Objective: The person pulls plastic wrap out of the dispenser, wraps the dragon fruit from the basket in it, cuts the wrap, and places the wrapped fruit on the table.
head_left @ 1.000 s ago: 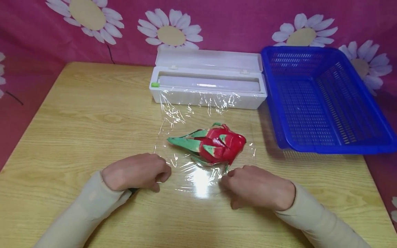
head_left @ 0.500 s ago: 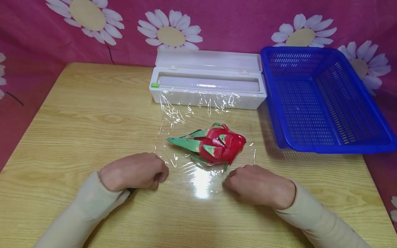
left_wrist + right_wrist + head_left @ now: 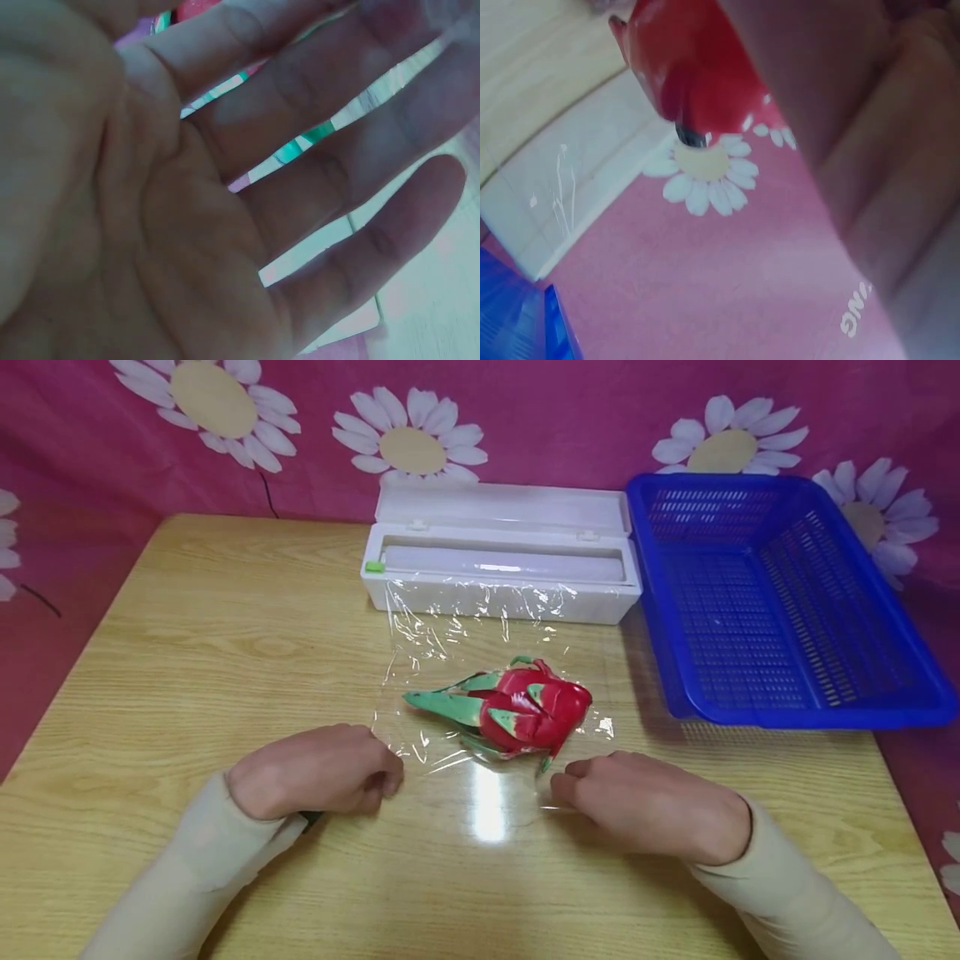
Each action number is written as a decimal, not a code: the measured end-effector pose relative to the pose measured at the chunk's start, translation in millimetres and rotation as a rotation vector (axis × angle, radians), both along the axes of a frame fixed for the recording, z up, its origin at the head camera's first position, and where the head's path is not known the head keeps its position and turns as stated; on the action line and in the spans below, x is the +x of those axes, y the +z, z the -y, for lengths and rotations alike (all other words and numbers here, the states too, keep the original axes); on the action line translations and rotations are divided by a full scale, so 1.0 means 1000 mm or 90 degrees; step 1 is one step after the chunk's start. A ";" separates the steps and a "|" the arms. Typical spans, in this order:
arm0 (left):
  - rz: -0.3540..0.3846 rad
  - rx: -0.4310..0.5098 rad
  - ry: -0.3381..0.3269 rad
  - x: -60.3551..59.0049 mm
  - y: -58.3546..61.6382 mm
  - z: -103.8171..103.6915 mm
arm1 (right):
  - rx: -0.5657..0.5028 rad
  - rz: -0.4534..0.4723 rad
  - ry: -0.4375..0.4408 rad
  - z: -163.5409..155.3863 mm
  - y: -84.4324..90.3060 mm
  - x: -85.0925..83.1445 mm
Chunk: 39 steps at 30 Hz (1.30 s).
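A red dragon fruit (image 3: 534, 710) with green leaf tips lies on its side within a clear sheet of cling film (image 3: 442, 756); it appears to be on top of the film. The sheet runs forward from a white dispenser box (image 3: 502, 600) whose lid is raised. At the film's near left corner my left hand (image 3: 318, 772) pinches the edge. My right hand (image 3: 652, 802) pinches the near right corner, fingertips curled down. In the left wrist view the palm and fingers (image 3: 292, 157) fill the picture and the fingertips are cut off. The right wrist view hides the right fingertips.
A blue plastic basket (image 3: 787, 717) stands at the right, beside the dispenser box. A green slider (image 3: 374, 567) sits at the box's left end. Behind the wooden table (image 3: 247, 635) hangs a pink flowered cloth (image 3: 540, 418).
My right hand has shifted to the right and my left hand slightly to the left. The film's near part has become smoother between them. Dragon fruit, dispenser box and basket stay put.
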<state>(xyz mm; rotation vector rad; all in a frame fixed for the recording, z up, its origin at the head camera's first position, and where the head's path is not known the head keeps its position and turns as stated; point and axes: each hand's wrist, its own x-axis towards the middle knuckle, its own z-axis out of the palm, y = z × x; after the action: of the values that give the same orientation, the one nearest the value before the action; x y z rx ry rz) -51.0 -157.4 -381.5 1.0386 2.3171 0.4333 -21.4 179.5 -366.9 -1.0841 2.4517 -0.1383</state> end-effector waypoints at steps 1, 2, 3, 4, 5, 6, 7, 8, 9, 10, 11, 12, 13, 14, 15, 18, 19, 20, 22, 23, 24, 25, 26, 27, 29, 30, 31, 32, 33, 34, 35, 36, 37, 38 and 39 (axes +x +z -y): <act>-0.002 0.003 -0.001 0.000 0.000 0.000 | -0.007 -0.005 0.000 -0.001 0.001 0.000; -0.002 0.006 -0.001 0.000 0.001 0.000 | -0.015 -0.011 0.000 -0.003 0.001 0.000; -0.003 0.008 -0.002 0.000 0.001 0.001 | -0.024 -0.016 -0.001 -0.004 0.001 0.000; -0.006 0.011 -0.003 0.001 0.001 0.001 | -0.032 -0.026 0.002 -0.005 0.001 0.000; -0.006 0.013 -0.001 0.001 0.002 0.001 | -0.037 -0.030 0.003 -0.006 0.001 0.001; -0.008 0.016 -0.001 0.001 0.002 0.001 | -0.041 -0.036 0.004 -0.007 0.001 0.001; -0.011 0.016 0.000 0.001 0.002 0.001 | -0.045 -0.042 0.007 -0.008 0.001 0.001; -0.012 0.016 0.000 0.001 0.003 0.001 | -0.047 -0.044 0.010 -0.008 0.001 0.001; -0.017 0.018 0.000 0.001 0.003 0.001 | -0.046 -0.044 0.012 -0.009 0.002 0.000; -0.020 0.018 0.000 0.002 0.003 0.001 | -0.046 -0.047 0.015 -0.009 0.002 0.000; -0.024 0.018 0.000 0.002 0.004 0.001 | -0.045 -0.045 0.015 -0.010 0.002 0.000; -0.030 0.019 -0.002 0.002 0.004 0.001 | -0.044 -0.045 0.016 -0.010 0.003 0.000; -0.030 0.019 0.000 0.001 0.004 0.000 | -0.045 -0.045 0.017 -0.011 0.003 -0.001; -0.033 0.021 0.000 0.001 0.005 0.000 | -0.045 -0.045 0.019 -0.011 0.004 -0.001; -0.036 0.022 0.002 0.001 0.005 -0.001 | -0.049 -0.047 0.019 -0.011 0.004 -0.001; -0.043 0.022 0.012 -0.001 0.007 -0.002 | -0.064 -0.061 0.015 -0.012 0.005 -0.001; -0.048 0.022 0.014 -0.001 0.008 -0.003 | -0.070 -0.070 0.014 -0.012 0.005 -0.001; -0.055 0.023 0.013 -0.002 0.009 -0.003 | -0.073 -0.078 0.011 -0.012 0.006 -0.001; -0.069 0.027 0.015 -0.003 0.011 -0.004 | -0.072 -0.096 0.008 -0.012 0.007 -0.001; -0.072 0.029 0.017 -0.003 0.012 -0.004 | -0.071 -0.101 0.007 -0.012 0.008 -0.001; -0.076 0.031 0.018 -0.003 0.013 -0.004 | -0.066 -0.105 0.006 -0.013 0.010 -0.001; -0.078 0.031 0.020 -0.004 0.013 -0.004 | -0.063 -0.111 0.006 -0.013 0.011 -0.001; -0.077 0.032 0.024 -0.004 0.014 -0.004 | -0.058 -0.114 0.005 -0.014 0.012 -0.001; -0.076 0.031 0.029 -0.004 0.015 -0.003 | -0.052 -0.122 0.005 -0.014 0.014 -0.001; -0.069 0.030 0.039 -0.005 0.016 -0.003 | -0.049 -0.131 0.001 -0.015 0.016 -0.001; -0.067 0.028 0.044 -0.005 0.017 -0.002 | -0.049 -0.136 -0.001 -0.016 0.018 -0.001; -0.066 0.027 0.047 -0.006 0.018 -0.002 | -0.049 -0.141 -0.002 -0.016 0.019 -0.001; -0.066 0.026 0.050 -0.006 0.019 -0.002 | -0.049 -0.141 -0.008 -0.017 0.020 -0.001; -0.067 0.024 0.054 -0.006 0.020 -0.001 | -0.050 -0.142 -0.013 -0.018 0.021 -0.001; -0.069 0.023 0.058 -0.006 0.021 -0.001 | -0.054 -0.138 -0.018 -0.018 0.022 -0.001; -0.069 0.022 0.062 -0.006 0.022 -0.001 | -0.057 -0.138 -0.020 -0.019 0.023 -0.002; -0.071 0.022 0.064 -0.006 0.023 -0.001 | -0.057 -0.135 -0.025 -0.020 0.023 -0.002; -0.074 0.023 0.066 -0.007 0.023 -0.001 | -0.057 -0.136 -0.029 -0.021 0.024 -0.002; -0.077 0.024 0.068 -0.007 0.024 -0.002 | -0.058 -0.139 -0.033 -0.022 0.025 -0.002; -0.082 0.023 0.069 -0.007 0.024 -0.002 | -0.058 -0.145 -0.032 -0.023 0.025 -0.003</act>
<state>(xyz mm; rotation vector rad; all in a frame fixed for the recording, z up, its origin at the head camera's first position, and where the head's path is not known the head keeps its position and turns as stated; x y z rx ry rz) -58.3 -155.7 -357.1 0.9872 2.4979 0.4649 -24.2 202.2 -341.6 -1.1312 2.7003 -0.1508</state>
